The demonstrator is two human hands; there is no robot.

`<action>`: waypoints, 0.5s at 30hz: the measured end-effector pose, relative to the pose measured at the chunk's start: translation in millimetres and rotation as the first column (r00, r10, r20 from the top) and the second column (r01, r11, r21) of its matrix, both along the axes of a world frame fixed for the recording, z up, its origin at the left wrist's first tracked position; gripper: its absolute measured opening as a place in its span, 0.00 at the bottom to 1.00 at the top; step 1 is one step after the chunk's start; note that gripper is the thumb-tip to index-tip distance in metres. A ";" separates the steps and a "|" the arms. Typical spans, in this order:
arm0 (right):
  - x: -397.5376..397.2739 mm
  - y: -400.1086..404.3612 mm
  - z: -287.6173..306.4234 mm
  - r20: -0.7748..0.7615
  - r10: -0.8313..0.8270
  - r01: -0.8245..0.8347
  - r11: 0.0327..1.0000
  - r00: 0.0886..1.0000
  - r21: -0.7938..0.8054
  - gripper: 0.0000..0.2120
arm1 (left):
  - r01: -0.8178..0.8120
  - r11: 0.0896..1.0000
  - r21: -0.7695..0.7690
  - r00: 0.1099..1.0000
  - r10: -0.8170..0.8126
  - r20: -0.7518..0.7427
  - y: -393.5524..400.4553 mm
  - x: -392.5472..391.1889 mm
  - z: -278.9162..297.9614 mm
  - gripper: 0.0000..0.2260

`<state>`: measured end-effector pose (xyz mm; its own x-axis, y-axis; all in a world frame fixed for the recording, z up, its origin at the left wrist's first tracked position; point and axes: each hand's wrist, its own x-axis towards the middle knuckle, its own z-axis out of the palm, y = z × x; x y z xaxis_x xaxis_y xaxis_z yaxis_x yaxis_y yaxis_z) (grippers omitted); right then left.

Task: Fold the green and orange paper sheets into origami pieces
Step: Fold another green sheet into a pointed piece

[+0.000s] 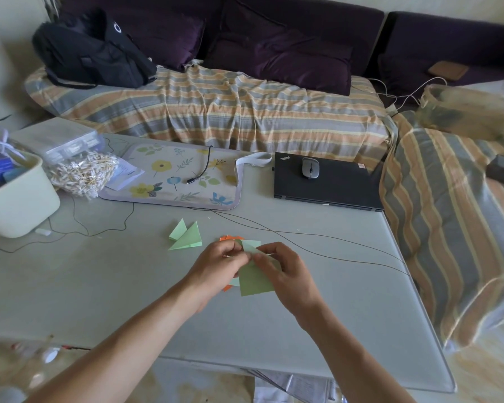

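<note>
Over the pale grey bench point(105, 286), in front of the closed black laptop point(326, 181), the left hand point(216, 267) and right hand point(285, 271) pinch a light green paper sheet point(255, 282) between closed fingers point(261, 257), folding its upper edge. Orange paper point(227, 237) peeks out beneath it. A folded green triangular piece point(186, 235) lies left of the laptop, nearer the hands.
</note>
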<state>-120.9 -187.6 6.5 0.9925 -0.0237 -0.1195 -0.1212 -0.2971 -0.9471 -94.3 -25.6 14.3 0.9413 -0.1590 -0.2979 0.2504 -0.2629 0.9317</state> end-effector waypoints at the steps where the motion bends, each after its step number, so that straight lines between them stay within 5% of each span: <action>1: -0.2 0.4 0.8 -0.004 0.002 -0.002 1.000 1.000 0.002 0.13 | -0.008 1.000 -0.007 1.000 0.008 -0.003 0.4 0.5 -1.4 0.11; 9: 1.6 -3.1 0.0 -0.133 -0.006 0.016 0.997 0.991 0.070 0.07 | 0.085 0.992 0.098 0.993 -0.092 0.072 2.8 -1.0 2.7 0.09; 15: 1.2 -2.0 4.1 -0.135 -0.072 0.097 0.977 0.988 0.189 0.05 | 0.010 1.000 0.000 0.999 -0.010 0.039 -0.5 -3.8 -2.4 0.11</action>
<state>-119.7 -189.6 10.6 0.9645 -0.0705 -0.2546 -0.2605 -0.0922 -0.9611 -98.1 -26.1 11.9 0.9506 -0.1681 -0.2610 0.2114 -0.2652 0.9407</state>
